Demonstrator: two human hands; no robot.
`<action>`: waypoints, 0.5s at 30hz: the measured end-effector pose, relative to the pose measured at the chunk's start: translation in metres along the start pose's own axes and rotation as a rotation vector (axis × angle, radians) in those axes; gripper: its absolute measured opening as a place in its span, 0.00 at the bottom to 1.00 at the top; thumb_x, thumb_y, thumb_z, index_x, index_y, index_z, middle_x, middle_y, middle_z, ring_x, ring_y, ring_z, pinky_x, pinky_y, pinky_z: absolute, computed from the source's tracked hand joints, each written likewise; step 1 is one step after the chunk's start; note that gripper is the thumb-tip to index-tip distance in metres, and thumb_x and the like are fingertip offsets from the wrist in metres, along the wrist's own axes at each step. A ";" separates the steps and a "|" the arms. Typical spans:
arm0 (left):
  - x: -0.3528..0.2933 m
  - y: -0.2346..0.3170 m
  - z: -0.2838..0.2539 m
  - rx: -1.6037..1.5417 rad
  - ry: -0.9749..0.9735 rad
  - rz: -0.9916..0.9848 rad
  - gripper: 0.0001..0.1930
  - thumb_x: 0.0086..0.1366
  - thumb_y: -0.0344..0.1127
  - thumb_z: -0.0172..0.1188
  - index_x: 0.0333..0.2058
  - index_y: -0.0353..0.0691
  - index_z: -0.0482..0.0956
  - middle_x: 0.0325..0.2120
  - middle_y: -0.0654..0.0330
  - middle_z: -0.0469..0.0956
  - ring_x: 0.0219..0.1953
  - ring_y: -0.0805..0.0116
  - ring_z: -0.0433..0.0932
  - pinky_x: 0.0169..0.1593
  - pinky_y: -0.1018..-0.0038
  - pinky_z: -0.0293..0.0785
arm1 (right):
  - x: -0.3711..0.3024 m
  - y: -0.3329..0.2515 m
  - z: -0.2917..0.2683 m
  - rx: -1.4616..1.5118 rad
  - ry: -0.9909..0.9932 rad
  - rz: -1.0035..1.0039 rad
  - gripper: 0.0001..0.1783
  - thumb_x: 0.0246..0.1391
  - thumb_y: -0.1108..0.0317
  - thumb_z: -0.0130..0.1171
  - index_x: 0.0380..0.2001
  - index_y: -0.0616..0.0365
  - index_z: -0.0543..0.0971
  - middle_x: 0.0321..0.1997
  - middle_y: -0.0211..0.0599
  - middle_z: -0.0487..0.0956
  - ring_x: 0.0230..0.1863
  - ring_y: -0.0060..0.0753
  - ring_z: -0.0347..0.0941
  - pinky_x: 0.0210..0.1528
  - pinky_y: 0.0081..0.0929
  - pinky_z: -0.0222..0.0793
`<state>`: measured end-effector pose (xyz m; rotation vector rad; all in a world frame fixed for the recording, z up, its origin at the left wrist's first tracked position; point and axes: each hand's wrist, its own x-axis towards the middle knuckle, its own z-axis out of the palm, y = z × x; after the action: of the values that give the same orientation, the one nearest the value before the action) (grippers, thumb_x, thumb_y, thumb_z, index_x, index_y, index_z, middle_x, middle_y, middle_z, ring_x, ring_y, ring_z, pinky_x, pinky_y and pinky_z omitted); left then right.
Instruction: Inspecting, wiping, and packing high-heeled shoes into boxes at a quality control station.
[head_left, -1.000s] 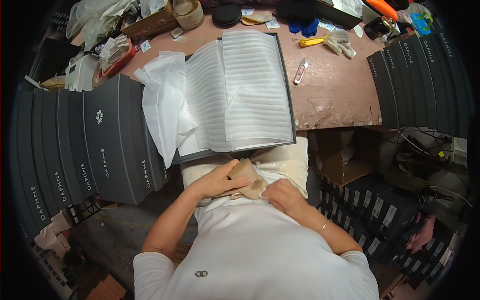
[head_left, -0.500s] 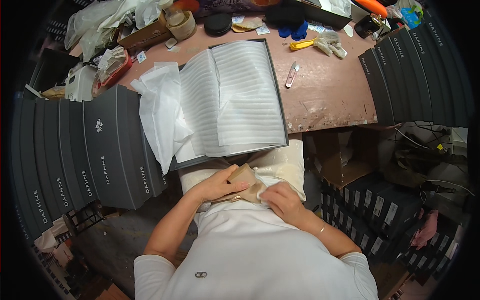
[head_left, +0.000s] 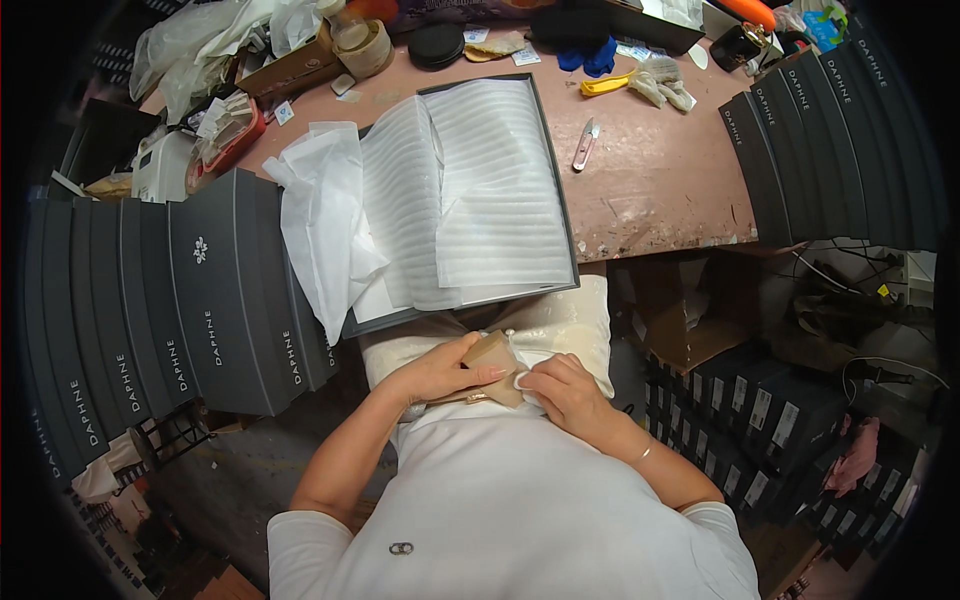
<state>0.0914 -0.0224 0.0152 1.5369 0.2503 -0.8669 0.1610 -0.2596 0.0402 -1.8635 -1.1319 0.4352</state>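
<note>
On my lap, a beige shoe [head_left: 490, 352] lies with its block heel tipped up and a gold-coloured fitting near its lower side. My left hand [head_left: 440, 372] is wrapped around it, thumb across the heel area. Pinched in the fingers of my right hand [head_left: 575, 398] is a white cloth [head_left: 521, 381], pressed against the shoe's right side. Much of the shoe is hidden by my hands. Just beyond them, an open dark grey shoebox [head_left: 573, 240] holds ribbed white foam sheets [head_left: 500, 190], and white tissue paper [head_left: 322, 215] hangs over its left side.
Dark shoeboxes [head_left: 225, 300] stand in a row at left; others [head_left: 840, 130] stand at right. On the pinkish table [head_left: 660, 190] lie thread snips [head_left: 586, 145] and a yellow-handled tool [head_left: 606, 84]. A tape roll [head_left: 365, 55] sits at the back. More boxes [head_left: 760, 410] are stacked low at right.
My right hand has shifted slightly, and the cloth is now bunched at its fingertips against the shoe. The shoe has turned a little in my left hand, which keeps its grip.
</note>
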 end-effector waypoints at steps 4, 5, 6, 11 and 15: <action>-0.001 0.005 -0.002 -0.075 0.051 0.024 0.30 0.62 0.53 0.63 0.49 0.33 0.68 0.39 0.57 0.74 0.42 0.70 0.71 0.46 0.77 0.69 | 0.003 -0.002 -0.012 0.011 -0.033 0.002 0.12 0.46 0.77 0.62 0.37 0.56 0.78 0.35 0.33 0.74 0.37 0.37 0.70 0.41 0.31 0.63; -0.003 0.009 -0.001 -0.076 0.041 0.014 0.32 0.61 0.56 0.62 0.50 0.31 0.68 0.40 0.54 0.74 0.43 0.68 0.72 0.47 0.75 0.70 | 0.015 -0.002 -0.012 0.026 0.013 -0.012 0.12 0.46 0.77 0.62 0.37 0.56 0.78 0.35 0.33 0.74 0.37 0.37 0.70 0.42 0.31 0.63; -0.005 0.014 -0.002 -0.076 0.032 0.004 0.35 0.60 0.58 0.62 0.50 0.30 0.67 0.40 0.51 0.75 0.43 0.65 0.73 0.47 0.74 0.70 | 0.020 -0.003 -0.011 0.040 0.058 -0.025 0.12 0.46 0.77 0.62 0.37 0.56 0.78 0.35 0.33 0.74 0.37 0.37 0.70 0.42 0.31 0.63; -0.007 0.008 0.003 0.021 0.080 0.050 0.35 0.59 0.59 0.64 0.48 0.30 0.68 0.39 0.49 0.76 0.42 0.64 0.74 0.47 0.72 0.71 | 0.006 0.005 -0.017 0.047 -0.129 0.025 0.12 0.45 0.79 0.62 0.36 0.57 0.78 0.35 0.35 0.75 0.38 0.39 0.70 0.43 0.31 0.65; -0.010 0.016 0.002 -0.044 0.079 0.051 0.35 0.58 0.59 0.64 0.47 0.30 0.68 0.39 0.48 0.77 0.43 0.62 0.75 0.46 0.72 0.71 | 0.006 0.008 -0.024 0.064 -0.097 0.061 0.10 0.49 0.77 0.59 0.37 0.56 0.77 0.36 0.34 0.74 0.40 0.38 0.69 0.44 0.32 0.63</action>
<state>0.0937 -0.0239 0.0339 1.5318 0.2845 -0.7570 0.1844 -0.2678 0.0476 -1.8412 -1.1142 0.5952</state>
